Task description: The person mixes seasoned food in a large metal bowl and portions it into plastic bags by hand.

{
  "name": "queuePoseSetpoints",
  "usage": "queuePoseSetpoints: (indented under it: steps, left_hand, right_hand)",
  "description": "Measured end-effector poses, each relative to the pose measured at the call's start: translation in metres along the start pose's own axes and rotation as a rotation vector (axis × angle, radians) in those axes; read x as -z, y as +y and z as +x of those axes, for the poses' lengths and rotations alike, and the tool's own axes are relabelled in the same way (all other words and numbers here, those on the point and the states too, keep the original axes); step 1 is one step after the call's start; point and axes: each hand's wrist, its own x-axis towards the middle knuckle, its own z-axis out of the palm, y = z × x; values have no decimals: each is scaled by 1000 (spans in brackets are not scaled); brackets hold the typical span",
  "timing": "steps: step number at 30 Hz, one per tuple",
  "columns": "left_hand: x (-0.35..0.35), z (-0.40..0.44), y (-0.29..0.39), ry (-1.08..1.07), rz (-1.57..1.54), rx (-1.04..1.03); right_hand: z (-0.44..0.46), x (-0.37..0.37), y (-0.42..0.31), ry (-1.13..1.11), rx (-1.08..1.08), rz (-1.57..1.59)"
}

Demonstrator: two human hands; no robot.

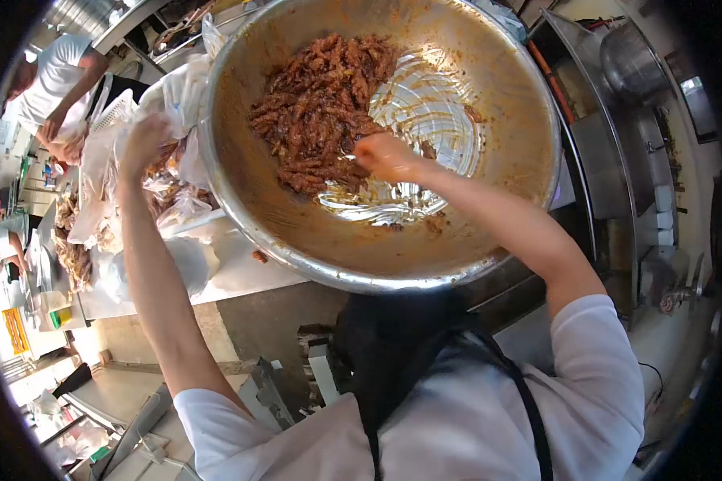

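Observation:
A wide metal bowl [509,104] fills the upper middle of the head view, its inner wall smeared with orange-brown sauce. Dark red-brown, sauce-coated meat pieces [317,104] are heaped on its left side. My right hand [387,156] is inside the bowl with curled fingers, at the right edge of the heap; whatever is within the fingers is hidden. Left of the bowl, my left hand [146,144] is smeared by motion over clear plastic bags [186,164] in a white crate [114,111], and its fingers cannot be made out.
A small meat scrap [260,256] lies on the pale table [249,276] below the bowl's rim. A person in a white shirt [56,80] stands at upper left, another [6,240] farther down. Metal shelving [602,160] and a steel pot [632,60] are on the right.

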Motion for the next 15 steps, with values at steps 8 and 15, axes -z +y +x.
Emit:
queuePoseSetpoints:
  steps: [8,15]
  left_hand:
    - [-14,-25,32,127,-255,93]
    - [33,-127,129,363,-316,270]
  right_hand:
    - [0,-72,-9,-383,171,-321]
    - [17,-26,-16,-738,102,-508]
